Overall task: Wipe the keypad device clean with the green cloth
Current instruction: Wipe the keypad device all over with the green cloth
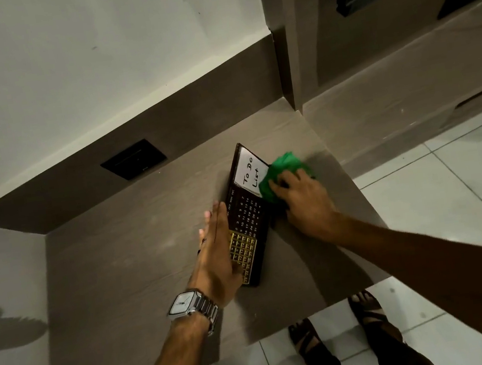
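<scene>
The right hand [304, 196] is closed over a bunched green cloth [283, 172], fingers curled into the fabric and pressing it against the right edge of the keypad device [246, 213], where the white panel [249, 170] reading "To Do List" ends. The left hand [217, 254] is flat and open, fingers straight and together, its palm edge lying along the device's left side and partly over the gold keys [244, 252]; it grips nothing. A watch [189, 304] sits on that wrist.

The device lies flat and slanted at the middle of the frame on a brown counter [120, 262], its white panel toward the upper right. Bare counter spreads to the left and lower left; the counter's right edge runs just beside the cloth, with tiled floor [452, 182] beyond. A dark wall plate [133, 160] sits on the back wall, up and left of the device.
</scene>
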Available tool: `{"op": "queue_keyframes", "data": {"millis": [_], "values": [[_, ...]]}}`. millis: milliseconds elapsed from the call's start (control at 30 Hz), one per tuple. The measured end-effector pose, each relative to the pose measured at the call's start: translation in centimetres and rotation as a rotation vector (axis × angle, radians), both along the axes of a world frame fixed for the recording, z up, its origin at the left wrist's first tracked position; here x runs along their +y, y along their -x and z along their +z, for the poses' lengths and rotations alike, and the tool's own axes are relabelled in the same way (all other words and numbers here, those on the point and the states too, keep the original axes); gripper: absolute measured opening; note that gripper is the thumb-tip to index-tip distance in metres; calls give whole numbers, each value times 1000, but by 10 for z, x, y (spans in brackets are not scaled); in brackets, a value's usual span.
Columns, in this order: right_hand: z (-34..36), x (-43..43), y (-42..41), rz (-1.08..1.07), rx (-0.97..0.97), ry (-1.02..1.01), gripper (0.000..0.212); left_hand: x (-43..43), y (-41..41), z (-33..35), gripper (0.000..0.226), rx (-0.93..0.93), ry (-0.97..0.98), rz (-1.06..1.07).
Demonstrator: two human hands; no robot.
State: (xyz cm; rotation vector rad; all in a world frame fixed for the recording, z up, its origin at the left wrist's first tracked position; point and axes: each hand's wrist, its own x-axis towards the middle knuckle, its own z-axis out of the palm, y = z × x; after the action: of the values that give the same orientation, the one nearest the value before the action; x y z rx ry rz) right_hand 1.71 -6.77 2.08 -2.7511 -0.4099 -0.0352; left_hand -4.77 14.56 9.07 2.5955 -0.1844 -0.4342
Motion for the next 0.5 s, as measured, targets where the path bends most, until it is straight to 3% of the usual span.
{"op": "queue_keyframes", "data": {"millis": [200,333,500], "values": [[-1,33,90,322,39,-64,59,-1,1,-1,129,-2,-9,49],[2,16,71,457,32,-19,58,-1,3,0,135,-49,-1,-2],[13,-33,-19,-17,-56,133,52,-3,1,-2,132,-43,-9,19]]}}
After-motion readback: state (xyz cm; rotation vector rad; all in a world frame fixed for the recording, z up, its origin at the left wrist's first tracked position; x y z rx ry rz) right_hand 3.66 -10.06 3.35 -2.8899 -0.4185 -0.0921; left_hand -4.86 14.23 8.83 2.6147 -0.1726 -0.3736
